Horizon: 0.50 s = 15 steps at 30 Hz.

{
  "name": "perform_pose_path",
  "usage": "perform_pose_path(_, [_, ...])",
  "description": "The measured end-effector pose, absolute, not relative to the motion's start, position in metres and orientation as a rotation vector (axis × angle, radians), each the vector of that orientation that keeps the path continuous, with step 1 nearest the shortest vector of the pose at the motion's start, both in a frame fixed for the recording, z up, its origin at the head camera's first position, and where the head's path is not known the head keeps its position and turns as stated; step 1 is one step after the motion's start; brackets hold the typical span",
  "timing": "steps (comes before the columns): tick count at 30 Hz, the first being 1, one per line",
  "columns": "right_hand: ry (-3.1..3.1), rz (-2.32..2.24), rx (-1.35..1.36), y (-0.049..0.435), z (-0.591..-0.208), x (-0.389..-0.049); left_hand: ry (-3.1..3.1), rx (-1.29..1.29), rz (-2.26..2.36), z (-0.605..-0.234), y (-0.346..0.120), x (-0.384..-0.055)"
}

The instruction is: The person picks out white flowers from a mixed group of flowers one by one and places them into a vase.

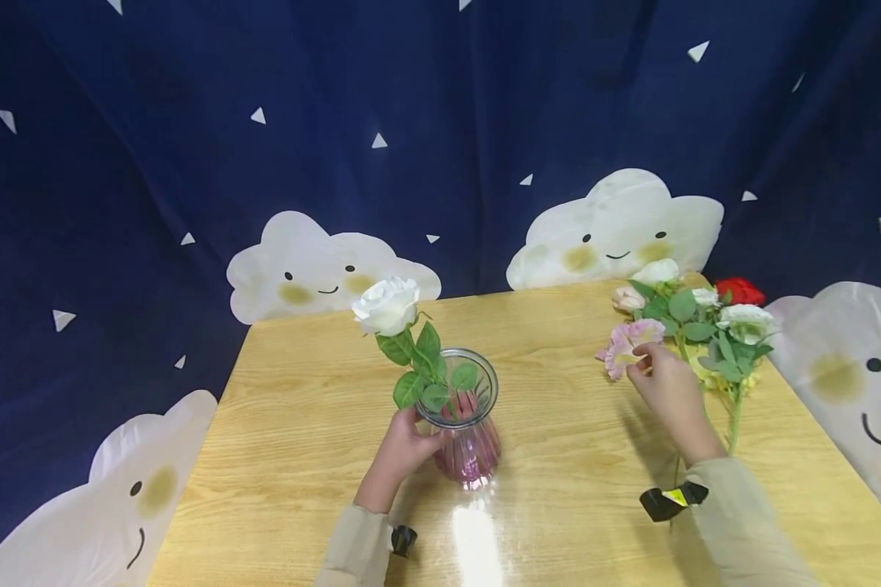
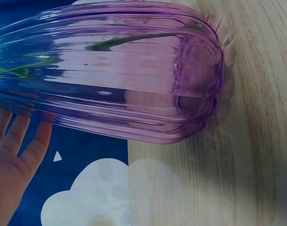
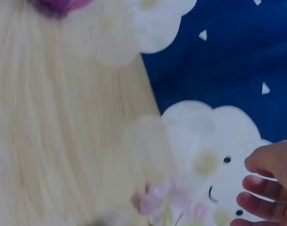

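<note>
A clear, ribbed glass vase with a pink-purple tint stands upright on the table. One white rose with green leaves leans leftward out of it; its stem shows through the glass in the left wrist view. My left hand holds the vase near its neck, thumb in front and fingers behind. My right hand is beside a pink ruffled flower, thumb and fingers parted with no stem visibly between them. In the right wrist view, that hand's fingers appear loosely bent and empty.
At the table's right lie several more flowers: a red flower, a white flower and a pale pink bud, with overlapping leaves and stems. Behind the wooden table hangs a dark blue curtain with clouds and triangles.
</note>
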State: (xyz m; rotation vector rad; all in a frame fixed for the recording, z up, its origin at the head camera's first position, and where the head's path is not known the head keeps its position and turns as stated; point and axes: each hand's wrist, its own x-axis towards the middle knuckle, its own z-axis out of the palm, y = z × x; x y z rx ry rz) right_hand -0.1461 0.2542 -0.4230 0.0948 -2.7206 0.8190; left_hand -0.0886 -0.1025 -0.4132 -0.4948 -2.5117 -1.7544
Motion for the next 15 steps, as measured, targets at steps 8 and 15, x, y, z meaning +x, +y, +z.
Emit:
perform_pose_path(8, [-2.806, 0.807, 0.009, 0.284, -0.443, -0.148, -2.519, -0.497, -1.738, -0.413, -0.102, -0.087])
perform_pose_path(15, [-2.895, 0.767, -0.092, 0.307, -0.455, -0.145, -2.514, -0.500, -1.751, -0.411, -0.102, -0.088])
